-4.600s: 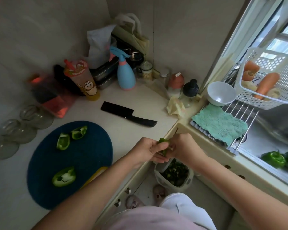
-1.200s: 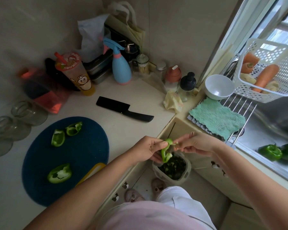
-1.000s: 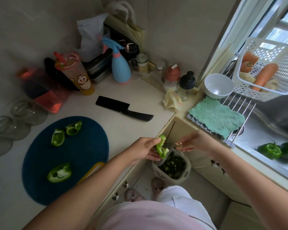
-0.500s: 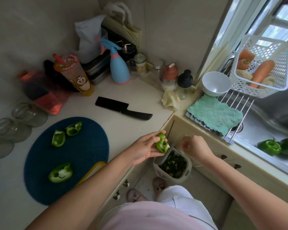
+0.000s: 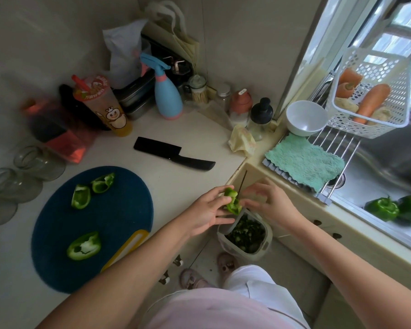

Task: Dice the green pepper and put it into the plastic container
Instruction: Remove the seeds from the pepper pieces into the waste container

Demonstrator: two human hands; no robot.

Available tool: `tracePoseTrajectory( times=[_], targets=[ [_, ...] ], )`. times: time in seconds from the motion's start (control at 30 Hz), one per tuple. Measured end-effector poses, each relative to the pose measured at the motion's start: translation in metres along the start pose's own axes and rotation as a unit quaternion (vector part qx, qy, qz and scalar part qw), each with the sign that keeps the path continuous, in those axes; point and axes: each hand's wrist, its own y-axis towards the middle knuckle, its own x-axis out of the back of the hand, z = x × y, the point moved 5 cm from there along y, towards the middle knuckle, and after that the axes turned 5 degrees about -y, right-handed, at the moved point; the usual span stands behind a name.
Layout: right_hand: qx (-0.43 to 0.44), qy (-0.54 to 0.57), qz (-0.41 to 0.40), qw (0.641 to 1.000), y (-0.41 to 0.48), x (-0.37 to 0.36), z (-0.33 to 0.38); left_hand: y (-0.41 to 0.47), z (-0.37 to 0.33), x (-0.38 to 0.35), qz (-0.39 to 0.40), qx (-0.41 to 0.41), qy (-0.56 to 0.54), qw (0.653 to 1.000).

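1. The left hand (image 5: 207,213), at frame centre, holds a pepper piece (image 5: 232,202), thumb and fingertips clamped on it, above the floor tub (image 5: 268,236), likely so trimmings drop in.
2. The right hand (image 5: 271,203) is just beside the piece. Its fingers are blurred, so grip cannot be told.
3. Cut pieces (image 5: 81,197) lie on the board (image 5: 119,210), lower left. The knife (image 5: 173,156) lies above, so dicing seems not yet begun.

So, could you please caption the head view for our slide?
Left hand holds a pepper piece above the floor container; knife lies aside.

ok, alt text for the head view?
Person's left hand holds a green pepper piece above a translucent plastic container of dark green bits, right hand beside it. Three more pieces lie on a round blue cutting board.
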Motion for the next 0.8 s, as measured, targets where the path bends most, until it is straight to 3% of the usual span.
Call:
tracePoseTrajectory(
  times=[0.23, 0.4, 0.53, 0.8],
  targets=[
    [0.016, 0.002, 0.045, 0.999, 0.005, 0.0, 0.018, -0.002, -0.005, -0.012, 0.02, -0.013, 0.071, 0.997],
    [0.053, -0.015, -0.002, 0.998, -0.003, 0.002, 0.024, 0.001, -0.011, -0.013, 0.0, -0.031, 0.1, 0.995],
    [0.122, -0.06, -0.03, 0.99, -0.007, 0.0, 0.029, -0.001, -0.017, -0.013, 0.003, -0.04, 0.074, 0.996],
    [0.154, -0.034, -0.027, 0.987, -0.001, 0.001, 0.03, 0.001, -0.018, -0.015, -0.001, -0.047, 0.0, 0.999]
  ],
)
